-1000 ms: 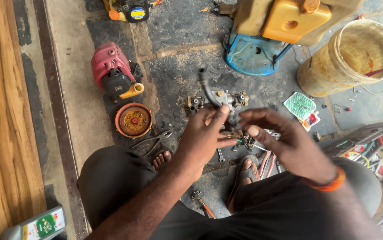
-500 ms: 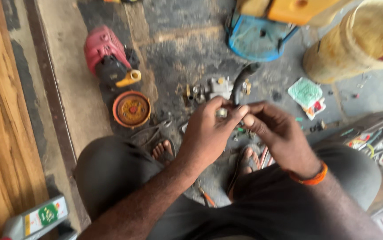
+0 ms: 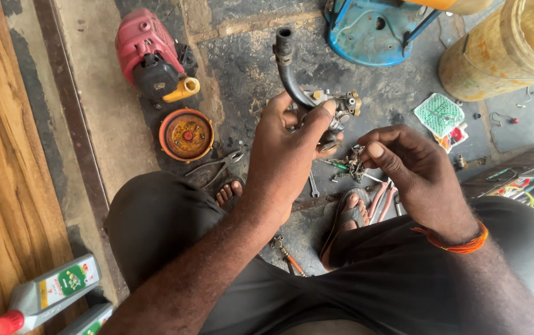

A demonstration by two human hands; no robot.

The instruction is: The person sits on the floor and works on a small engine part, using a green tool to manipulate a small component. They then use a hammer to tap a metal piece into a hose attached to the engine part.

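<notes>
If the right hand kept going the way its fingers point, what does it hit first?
Probably the small metal part just off the right hand; beyond it, the carburettor in the left hand. Depth is hard to judge.

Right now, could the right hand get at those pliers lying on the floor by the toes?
Probably not easily. The right hand pinches a small part, and the left hand, holding the carburetor with its black hose, sits between it and the pliers.
</notes>
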